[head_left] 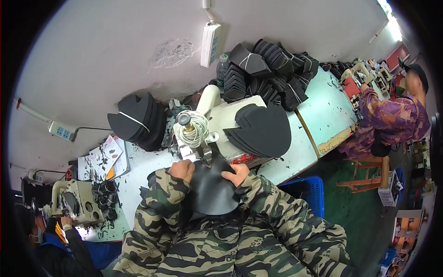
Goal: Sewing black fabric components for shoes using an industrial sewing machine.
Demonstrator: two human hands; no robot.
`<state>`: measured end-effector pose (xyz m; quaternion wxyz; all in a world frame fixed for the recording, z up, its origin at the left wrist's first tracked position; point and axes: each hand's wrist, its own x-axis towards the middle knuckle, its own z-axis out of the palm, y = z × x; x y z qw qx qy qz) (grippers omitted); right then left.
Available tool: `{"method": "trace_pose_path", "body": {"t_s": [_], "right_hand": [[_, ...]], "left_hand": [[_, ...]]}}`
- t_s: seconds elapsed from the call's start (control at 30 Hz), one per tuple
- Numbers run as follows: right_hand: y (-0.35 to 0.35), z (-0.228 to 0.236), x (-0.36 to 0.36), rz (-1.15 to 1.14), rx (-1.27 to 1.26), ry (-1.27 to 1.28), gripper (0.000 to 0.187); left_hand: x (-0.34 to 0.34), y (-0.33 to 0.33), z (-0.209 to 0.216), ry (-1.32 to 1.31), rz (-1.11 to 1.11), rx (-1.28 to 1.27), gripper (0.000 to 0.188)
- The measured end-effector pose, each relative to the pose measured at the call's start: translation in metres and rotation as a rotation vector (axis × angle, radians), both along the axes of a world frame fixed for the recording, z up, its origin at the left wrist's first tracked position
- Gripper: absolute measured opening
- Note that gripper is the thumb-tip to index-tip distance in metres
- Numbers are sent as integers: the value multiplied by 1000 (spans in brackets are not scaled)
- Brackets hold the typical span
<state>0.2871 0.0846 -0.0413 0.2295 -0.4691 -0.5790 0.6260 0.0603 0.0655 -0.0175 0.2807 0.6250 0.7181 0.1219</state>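
A smooth black sheet piece (pixel 213 191) with a rounded near edge lies under both my hands, its far edge at the head of a cream-coloured machine (pixel 210 100). My left hand (pixel 182 171) is closed on its left side, fingers curled. On its right side my right hand (pixel 237 174) grips the edge, thumb on top. Coiled pale cord (pixel 194 131) sits on the machine's head, just beyond my hands. Several matching black pieces with notched edges form a fanned stack (pixel 264 129) on the machine bed, right of my hands.
Tied black bundles (pixel 138 121) stand left of the machine; more bundles (pixel 272 57) pile against the wall beside a plastic bottle (pixel 223 69). Papers (pixel 107 156) lie left. A blue crate (pixel 310 191) is at right. Co-workers sit at a machine far left and at the right bench (pixel 392 111).
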Motion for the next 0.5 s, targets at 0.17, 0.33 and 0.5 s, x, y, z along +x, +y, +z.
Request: {"method": "trace_pose_path", "body": {"t_s": [0.17,0.33,0.5], "right_hand": [[-9,12,2,-50,-324,186,29],[-45,32,11,39,-926,278,32],[2,103,70,-588,45,183,35]], "left_hand": [[11,22,-3,-169,32,31,30],[-20,29,-1,-492,-215,-134,27],[-121,-18,-35,460,-294,170,25]]}}
